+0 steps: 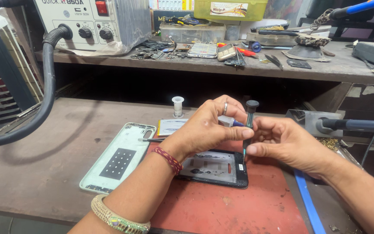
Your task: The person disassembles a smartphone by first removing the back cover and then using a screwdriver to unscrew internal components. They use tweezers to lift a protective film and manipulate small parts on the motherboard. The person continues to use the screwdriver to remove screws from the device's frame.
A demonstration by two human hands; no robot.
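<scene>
Step in hand: driving a slim black precision screwdriver (249, 125) into the top right corner of an opened black smartphone (215, 168), judged from how the tool stands.
Right hand (282, 141): fingers pinch the lower shaft just above the tip, steering it.
Left hand (204, 128): fingers curl around a small white and blue tool (229, 121), with 1 fingertip touching the screwdriver shaft; a ring shows on 1 finger.
Phone: lies flat on a red rubber work mat (230, 208) on the brown wooden desk (44, 164), partly under the left wrist.
Beside it: a pale green phone back cover (120, 158) lies inside up, left of the mat.
Doing it well: keep the shaft upright over the screw, press lightly from the cap, turn slowly, and hold the phone from sliding.
Risk: a tilted tip may slip and strip the screw head.
</scene>
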